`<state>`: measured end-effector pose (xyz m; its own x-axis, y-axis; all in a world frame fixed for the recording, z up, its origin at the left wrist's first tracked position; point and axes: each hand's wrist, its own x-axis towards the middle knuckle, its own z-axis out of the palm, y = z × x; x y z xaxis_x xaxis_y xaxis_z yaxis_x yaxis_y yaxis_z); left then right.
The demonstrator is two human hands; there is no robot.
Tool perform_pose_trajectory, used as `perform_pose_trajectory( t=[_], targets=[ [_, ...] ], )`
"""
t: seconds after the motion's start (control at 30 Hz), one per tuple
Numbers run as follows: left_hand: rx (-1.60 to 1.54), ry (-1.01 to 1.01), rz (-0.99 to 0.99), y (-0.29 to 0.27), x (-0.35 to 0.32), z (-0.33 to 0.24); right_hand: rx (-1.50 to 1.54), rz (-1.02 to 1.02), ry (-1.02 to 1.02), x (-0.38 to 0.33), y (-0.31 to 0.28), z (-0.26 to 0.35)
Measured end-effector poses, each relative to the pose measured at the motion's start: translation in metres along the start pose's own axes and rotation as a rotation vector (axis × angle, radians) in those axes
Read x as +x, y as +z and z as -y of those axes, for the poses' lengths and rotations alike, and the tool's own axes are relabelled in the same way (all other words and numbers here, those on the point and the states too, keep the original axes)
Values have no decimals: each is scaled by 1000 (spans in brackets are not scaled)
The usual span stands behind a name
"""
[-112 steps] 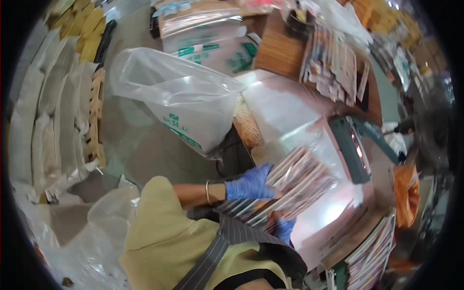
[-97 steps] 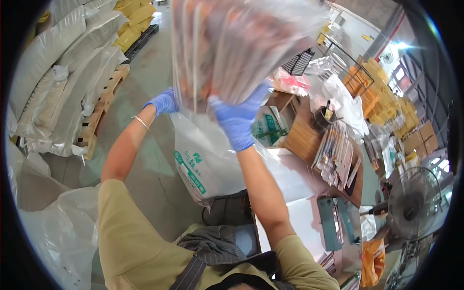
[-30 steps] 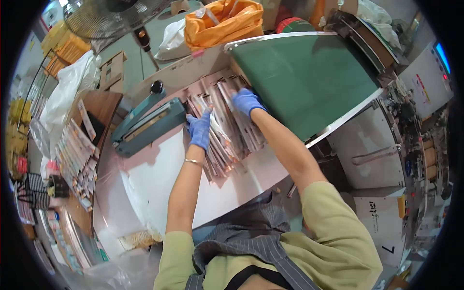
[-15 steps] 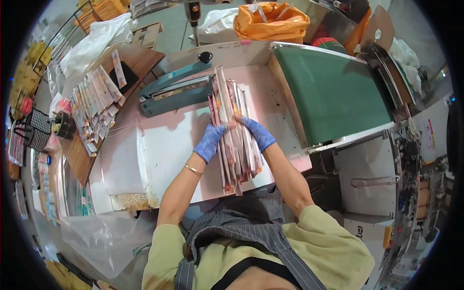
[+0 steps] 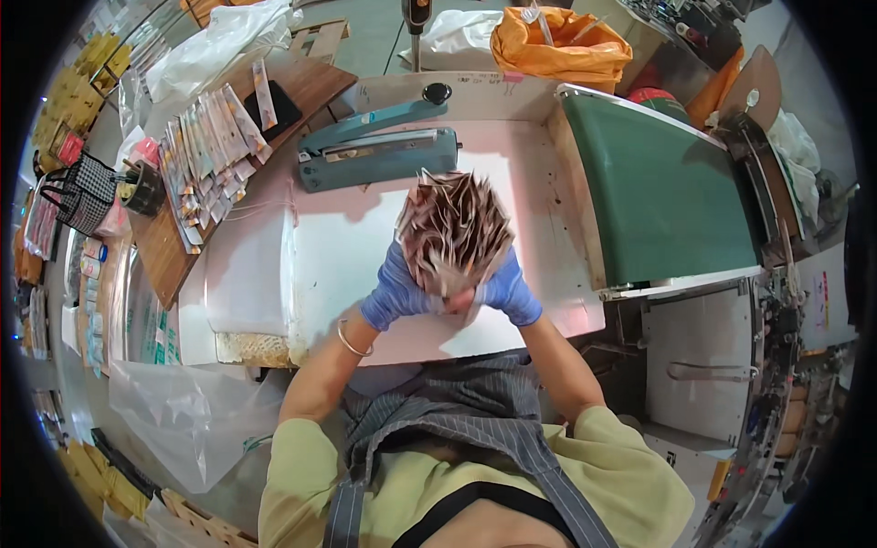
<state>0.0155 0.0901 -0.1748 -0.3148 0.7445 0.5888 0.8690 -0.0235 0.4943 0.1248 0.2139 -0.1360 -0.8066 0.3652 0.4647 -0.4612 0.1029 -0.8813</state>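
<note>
Between my two hands is a thick bundle of long, narrow printed packets [image 5: 454,228], tipped so that its ragged ends face up at me. My left hand [image 5: 397,290], in a blue fingerless glove, wraps the bundle's left side. On the other side my right hand [image 5: 508,290], gloved alike, closes round it, with bare fingers showing near the bottom. The packets are slightly smeared by motion. Just beyond the bundle, a blue-grey hand-lever bag sealer [image 5: 379,157] lies on the white worktop [image 5: 343,242].
A green conveyor belt [image 5: 667,196] slopes at the right. On a brown board [image 5: 174,265] at the left lie several similar packets [image 5: 212,146] beside a dark cup [image 5: 142,189]. Behind the worktop stands an orange sack [image 5: 562,46]. Clear plastic sheeting [image 5: 192,416] hangs at the lower left.
The bundle, earlier lying lengthwise with its long sides showing, is now tipped end-up. Both hands have come lower and closer round it. The whole view has shifted a little.
</note>
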Motion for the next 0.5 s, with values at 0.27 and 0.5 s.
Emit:
perform_pose_trajectory(
  t=[0.27, 0.5],
  targets=[
    [-1251, -1007, 118, 10, 61, 13, 197, -350, 691, 43, -17, -9],
    [-1356, -1060, -120, 35, -26, 49, 294, -180, 759, 2, 2, -89]
  ],
)
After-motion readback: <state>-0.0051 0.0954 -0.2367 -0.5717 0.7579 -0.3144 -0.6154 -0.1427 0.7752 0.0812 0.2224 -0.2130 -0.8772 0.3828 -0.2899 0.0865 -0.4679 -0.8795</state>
